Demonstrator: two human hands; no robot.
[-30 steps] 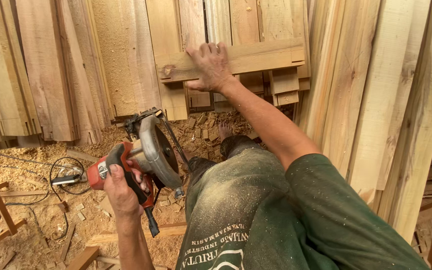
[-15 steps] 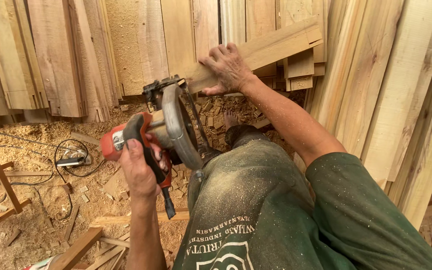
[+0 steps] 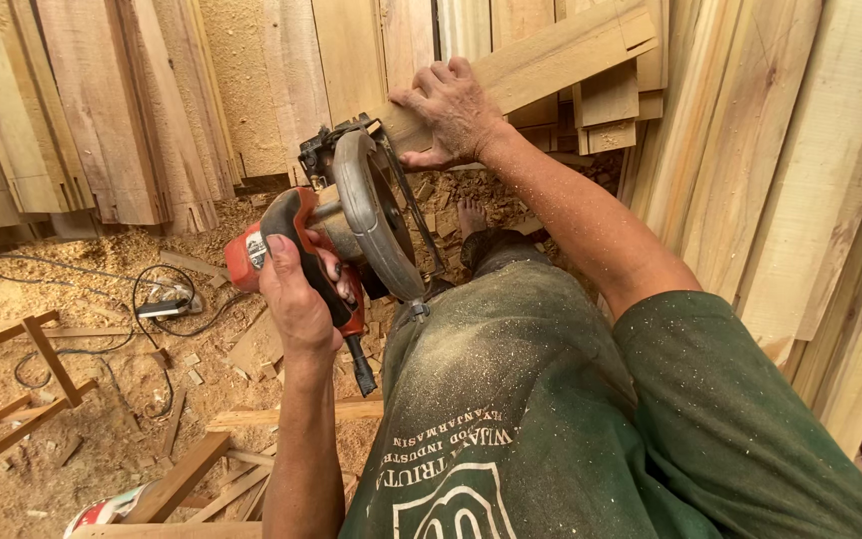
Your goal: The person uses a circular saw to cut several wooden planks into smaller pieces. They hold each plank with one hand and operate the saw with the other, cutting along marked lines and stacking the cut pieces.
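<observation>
Sawdust floor ringed by leaning planks, left hand [image 3: 296,299] clenched on circular saw [image 3: 346,225], right hand [image 3: 454,112] gripping board [image 3: 551,55] beside blade guard.

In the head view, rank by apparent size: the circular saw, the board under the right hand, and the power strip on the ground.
1. board, longest span across the frame
2. circular saw, though it sits nearer the camera, so the true order with the board is unsure
3. power strip, clearly smallest

Soft even daylight, sharp focus, wide-angle edge distortion.
</observation>
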